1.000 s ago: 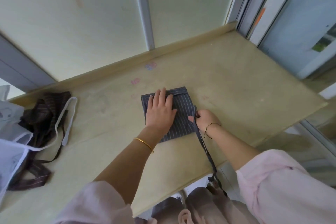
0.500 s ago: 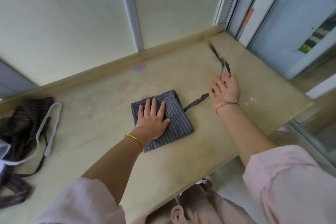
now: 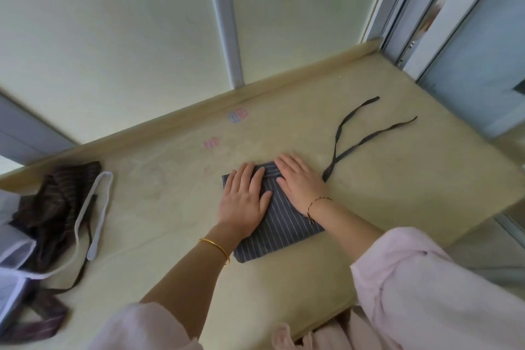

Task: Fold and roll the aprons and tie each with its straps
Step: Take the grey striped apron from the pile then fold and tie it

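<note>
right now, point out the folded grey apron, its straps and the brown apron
folded grey apron [image 3: 284,233], head view, bare striped cloth near its front edge
straps [image 3: 334,160], head view, where the two cross
brown apron [image 3: 51,202], head view, crumpled middle of the heap

Counter [image 3: 397,193]: pale beige top, raised lip along the back edge.
Folded grey pinstriped apron [image 3: 281,227]: flat, near the middle.
Dark straps [image 3: 366,139], two: trailing from the grey apron's far right corner, crossing once, ends apart.
Brown striped apron [image 3: 51,202]: crumpled heap well left of the grey apron; white strap [image 3: 92,248] looped over it.
Pink and blue marks [image 3: 238,115]: beyond the grey apron, near the lip.
</note>
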Action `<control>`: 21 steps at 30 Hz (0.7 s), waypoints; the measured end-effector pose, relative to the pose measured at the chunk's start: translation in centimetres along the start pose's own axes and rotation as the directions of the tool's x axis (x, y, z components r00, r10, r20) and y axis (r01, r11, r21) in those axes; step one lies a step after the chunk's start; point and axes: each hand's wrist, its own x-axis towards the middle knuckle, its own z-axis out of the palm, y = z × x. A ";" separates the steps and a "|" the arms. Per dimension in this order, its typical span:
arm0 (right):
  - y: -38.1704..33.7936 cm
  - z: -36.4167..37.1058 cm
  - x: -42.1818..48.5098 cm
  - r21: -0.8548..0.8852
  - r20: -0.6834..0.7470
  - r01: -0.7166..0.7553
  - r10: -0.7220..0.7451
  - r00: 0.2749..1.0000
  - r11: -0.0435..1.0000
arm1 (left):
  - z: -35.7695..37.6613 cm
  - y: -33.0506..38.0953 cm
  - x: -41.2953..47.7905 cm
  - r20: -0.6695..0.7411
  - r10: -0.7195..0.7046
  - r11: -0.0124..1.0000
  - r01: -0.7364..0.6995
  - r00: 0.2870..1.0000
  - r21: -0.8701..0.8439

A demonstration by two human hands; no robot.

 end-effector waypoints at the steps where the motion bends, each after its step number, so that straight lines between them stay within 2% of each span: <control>1: 0.3 0.3 -0.2 -0.038 0.008 -0.013 0.014 1.000 0.999 | 0.0 -0.2 -0.1 0.009 0.012 1.000 -0.012 1.000 -0.010; 4: -0.2 0.1 0.2 -0.111 0.011 -0.028 0.029 1.000 0.993 | -0.7 -1.0 0.2 0.011 0.016 0.990 -0.015 1.000 -0.137; 6: -0.4 -0.2 0.4 -0.115 0.023 -0.029 0.032 0.999 0.993 | -1.5 -1.8 1.1 0.000 -0.027 0.962 0.026 1.000 -0.273; 8: -0.1 -0.4 0.7 -0.100 0.047 -0.026 0.030 0.998 0.995 | -2.2 -2.4 2.4 0.016 -0.053 0.946 0.055 0.998 -0.321; 10: 0.1 -1.0 1.0 -0.009 0.085 -0.014 0.014 0.996 1.000 | -3.1 -2.3 3.2 0.078 -0.073 0.952 0.093 0.994 -0.290; 12: 0.3 -2.2 1.9 0.231 0.089 -0.048 0.028 0.996 0.972 | -3.8 -2.1 4.1 0.187 -0.128 0.961 0.169 0.974 -0.219; 13: 0.3 -2.8 2.5 0.271 0.088 -0.067 0.045 0.995 0.960 | -4.1 -2.0 4.5 0.228 -0.150 0.965 0.192 0.962 -0.176; 17: -0.3 -4.9 4.0 0.077 0.175 -0.099 0.084 0.981 0.992 | -4.9 -1.5 5.7 0.341 -0.158 0.982 0.183 0.927 -0.042; 21: -1.1 -5.8 4.9 0.064 0.277 -0.113 0.091 0.957 0.992 | -5.1 -1.3 6.4 0.392 -0.191 0.981 0.184 0.900 0.057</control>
